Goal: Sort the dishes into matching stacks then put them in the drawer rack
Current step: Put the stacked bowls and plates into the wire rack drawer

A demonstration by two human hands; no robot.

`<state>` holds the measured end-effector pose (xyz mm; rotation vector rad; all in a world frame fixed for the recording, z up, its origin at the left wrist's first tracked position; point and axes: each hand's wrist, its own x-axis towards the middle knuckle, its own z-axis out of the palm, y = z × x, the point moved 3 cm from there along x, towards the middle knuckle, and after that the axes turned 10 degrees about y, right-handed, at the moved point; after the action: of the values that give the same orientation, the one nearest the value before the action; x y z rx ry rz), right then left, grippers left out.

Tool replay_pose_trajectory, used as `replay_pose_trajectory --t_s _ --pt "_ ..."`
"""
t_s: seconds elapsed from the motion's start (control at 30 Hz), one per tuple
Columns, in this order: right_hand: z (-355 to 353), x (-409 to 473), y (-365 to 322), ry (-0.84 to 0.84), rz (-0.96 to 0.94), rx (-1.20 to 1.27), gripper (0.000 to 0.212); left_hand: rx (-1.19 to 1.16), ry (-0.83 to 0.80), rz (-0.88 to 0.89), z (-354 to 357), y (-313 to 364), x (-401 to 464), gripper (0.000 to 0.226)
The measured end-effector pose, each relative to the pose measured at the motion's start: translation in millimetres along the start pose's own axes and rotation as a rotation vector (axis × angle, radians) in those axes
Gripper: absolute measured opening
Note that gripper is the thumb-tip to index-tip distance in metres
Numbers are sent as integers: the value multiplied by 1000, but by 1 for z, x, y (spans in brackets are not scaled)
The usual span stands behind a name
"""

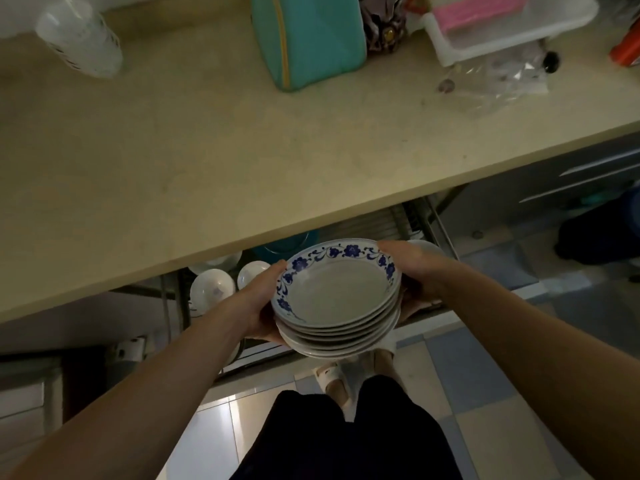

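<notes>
A stack of several shallow plates [337,296] with a blue flower rim on the top one hangs in the air over the pulled-out drawer rack [412,220] below the counter. My left hand [263,299] grips the stack's left side, thumb on the rim. On the right side my right hand [412,268] grips it, fingers curled under the plates. White bowls [211,284] stand in the rack to the left of the stack. The rack's front part is hidden behind the plates.
The beige counter [207,150] runs above the drawer, bearing a teal bag [308,39], a clear plastic container [79,36], a white tray [512,32] and a plastic bag [502,81]. Grey drawers [588,174] sit at the right. My feet stand on the tiled floor [450,386].
</notes>
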<state>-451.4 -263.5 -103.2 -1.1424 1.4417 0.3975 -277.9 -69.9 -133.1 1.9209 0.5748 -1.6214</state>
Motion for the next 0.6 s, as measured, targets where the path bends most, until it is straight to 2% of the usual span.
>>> replay_pose_trajectory --t_s 0.3,0.6 --pt "-8 60 -32 -59 -68 -160 55 -213 71 -24 23 13 33 72" --pt "-14 105 -20 -46 -98 -148 63 -398 133 105 49 3 63 67"
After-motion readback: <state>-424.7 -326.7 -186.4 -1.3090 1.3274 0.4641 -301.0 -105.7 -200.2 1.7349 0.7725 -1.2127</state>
